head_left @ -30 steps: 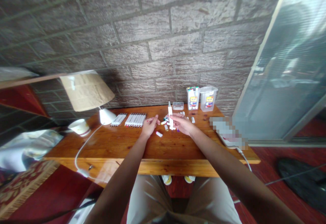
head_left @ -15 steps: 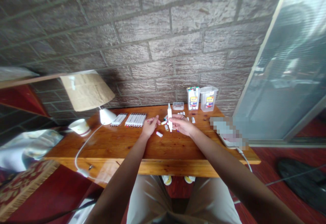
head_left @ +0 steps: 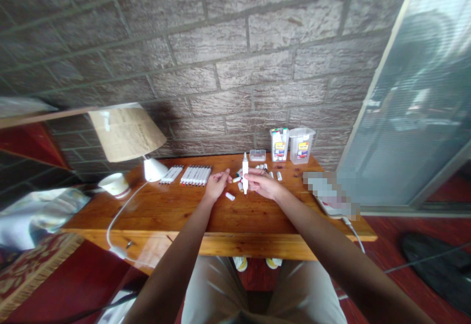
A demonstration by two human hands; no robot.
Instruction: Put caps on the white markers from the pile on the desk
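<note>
My right hand (head_left: 263, 184) grips a white marker (head_left: 245, 174) between thumb and fingers. The marker stands upright, its uncapped grey end pointing up. To its left, my left hand (head_left: 217, 185) lies low over the table with its fingers curled together; what they hold, if anything, I cannot make out. Loose marker caps lie around both hands: a white cap (head_left: 230, 196) in front, a yellow-ended cap (head_left: 236, 179) between the hands, and several more behind my right hand, such as a cap (head_left: 279, 176). Beside my left hand lies a row of white markers (head_left: 196, 175).
Another marker row (head_left: 171, 174) lies near a lamp (head_left: 153, 169) and a paper cup (head_left: 115, 185). At the back stand a clear box with markers (head_left: 279, 145), a second clear box (head_left: 301, 146) and a small clear lid (head_left: 257, 155). A blurred-out device (head_left: 329, 194) with a cable lies right.
The marker in my right hand has shifted very slightly down and stands a bit straighter. My left hand has barely moved. The whole view has shifted slightly.
</note>
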